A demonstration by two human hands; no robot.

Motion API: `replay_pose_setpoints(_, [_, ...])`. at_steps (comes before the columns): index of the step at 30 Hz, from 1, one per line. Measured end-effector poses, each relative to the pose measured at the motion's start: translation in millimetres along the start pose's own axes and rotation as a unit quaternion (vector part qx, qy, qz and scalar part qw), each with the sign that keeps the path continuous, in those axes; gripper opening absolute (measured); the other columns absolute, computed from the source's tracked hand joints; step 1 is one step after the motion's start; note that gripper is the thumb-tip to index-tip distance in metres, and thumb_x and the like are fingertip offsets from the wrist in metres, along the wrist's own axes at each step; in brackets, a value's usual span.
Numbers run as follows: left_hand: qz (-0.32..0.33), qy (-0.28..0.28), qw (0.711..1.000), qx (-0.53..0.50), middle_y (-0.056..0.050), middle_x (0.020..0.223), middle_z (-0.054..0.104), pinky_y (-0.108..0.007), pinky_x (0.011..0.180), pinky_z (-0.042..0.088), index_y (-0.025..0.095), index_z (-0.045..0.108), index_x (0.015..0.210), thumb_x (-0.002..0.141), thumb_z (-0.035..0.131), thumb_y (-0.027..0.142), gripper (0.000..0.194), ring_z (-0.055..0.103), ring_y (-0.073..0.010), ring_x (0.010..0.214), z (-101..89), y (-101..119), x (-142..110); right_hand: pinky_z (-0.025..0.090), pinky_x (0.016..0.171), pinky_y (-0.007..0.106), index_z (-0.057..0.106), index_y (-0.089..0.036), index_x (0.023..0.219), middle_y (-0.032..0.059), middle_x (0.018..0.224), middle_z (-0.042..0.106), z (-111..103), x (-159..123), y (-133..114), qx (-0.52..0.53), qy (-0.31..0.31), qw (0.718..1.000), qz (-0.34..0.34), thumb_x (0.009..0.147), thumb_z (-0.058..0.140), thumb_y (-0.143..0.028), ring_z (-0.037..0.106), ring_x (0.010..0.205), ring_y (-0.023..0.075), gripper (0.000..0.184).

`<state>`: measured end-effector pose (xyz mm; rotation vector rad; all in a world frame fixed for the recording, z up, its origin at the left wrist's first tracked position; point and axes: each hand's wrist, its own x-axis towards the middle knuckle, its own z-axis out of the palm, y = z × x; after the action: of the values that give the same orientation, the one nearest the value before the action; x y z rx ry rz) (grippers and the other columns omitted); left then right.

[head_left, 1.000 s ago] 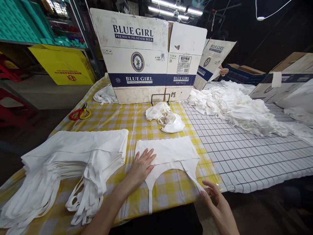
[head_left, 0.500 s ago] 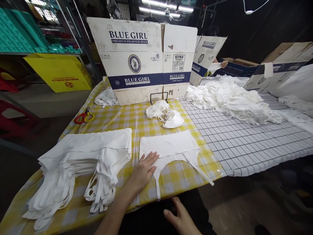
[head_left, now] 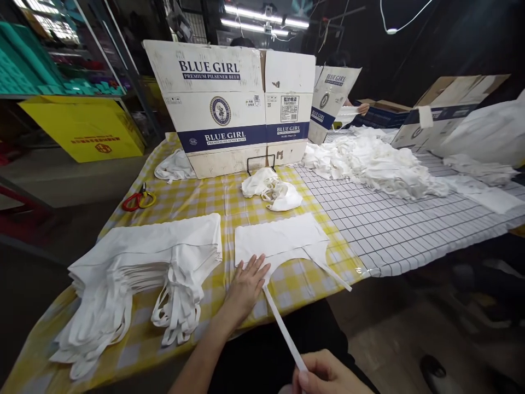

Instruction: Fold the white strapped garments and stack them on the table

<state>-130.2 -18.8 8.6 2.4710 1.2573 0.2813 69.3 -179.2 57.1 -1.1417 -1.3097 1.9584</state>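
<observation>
A white strapped camisole top (head_left: 283,241) lies flat on the yellow checked tablecloth (head_left: 229,210), its straps toward me. My left hand (head_left: 246,284) rests on its left side with fingers spread, pressing the fabric near the base of a strap. Below the table's edge, my right hand (head_left: 324,375) pinches the end of that strap (head_left: 285,328), which runs taut between the two hands. The other strap lies loose on the cloth to the right. Left of my left hand sits a thick stack of similar white tops (head_left: 151,246), straps hanging in a bunch.
Red and yellow scissors (head_left: 139,198) lie at the left. Crumpled white pieces (head_left: 273,189) sit before a large beer carton (head_left: 221,109). A heap of white garments (head_left: 369,164) covers part of the grid-patterned cloth (head_left: 348,219). Another person's hand (head_left: 363,108) shows at the back.
My right hand has taken hold of the left strap's end and drawn it down and right, pulling it straight. My left hand stays on the top. The view has shifted slightly.
</observation>
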Motion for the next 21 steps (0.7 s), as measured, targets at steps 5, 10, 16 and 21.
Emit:
replay_pose_setpoints(5, [-0.001,-0.009,1.000,-0.025,0.000,0.146,0.026,-0.050,0.109,0.013,0.031,0.040,0.131,0.089,0.036,0.021,0.044,0.018,-0.0205,0.136,0.1,-2.3,1.9,0.033,0.058,0.021,0.065,-0.012,0.071,0.0020,0.062,0.053,-3.3,-32.8,-40.0,-0.047,0.047,0.998,0.018,0.081,0.051,-0.054,0.046,0.061,0.0112,0.045])
replay_pose_setpoints(10, [0.030,0.002,0.993,-0.117,0.000,0.146,0.027,-0.047,0.111,0.009,0.027,0.032,0.136,0.077,0.034,0.004,0.063,0.018,-0.0161,0.136,-22.4,24.1,-14.9,0.035,0.055,0.022,0.063,-0.010,0.071,0.0035,0.055,0.055,-3.3,-31.6,-45.9,-0.003,0.065,0.997,0.029,0.080,0.050,-0.056,0.049,0.053,0.0109,0.048])
replay_pose_setpoints(16, [0.194,-0.047,0.946,-0.257,-0.001,0.134,0.046,-0.040,0.111,0.018,0.028,0.033,0.135,0.074,0.047,0.010,0.065,0.040,-0.0168,0.124,-52.8,100.5,-64.3,0.029,0.040,0.017,0.057,-0.011,0.072,0.0025,0.046,0.057,-0.4,-15.6,-44.5,0.038,0.040,0.996,0.070,0.083,0.047,-0.054,0.044,0.035,0.0066,0.045])
replay_pose_setpoints(21, [0.181,0.020,0.956,-0.232,-0.005,0.089,0.068,-0.031,0.079,0.045,0.017,0.035,0.132,0.086,0.037,0.016,0.046,0.061,-0.0171,0.079,-31.0,120.1,-72.9,0.029,0.032,0.016,0.055,-0.012,0.076,0.0025,0.046,0.060,-12.8,-14.3,-65.1,0.027,-0.024,0.990,0.134,0.084,0.046,-0.050,0.047,0.030,0.0079,0.040])
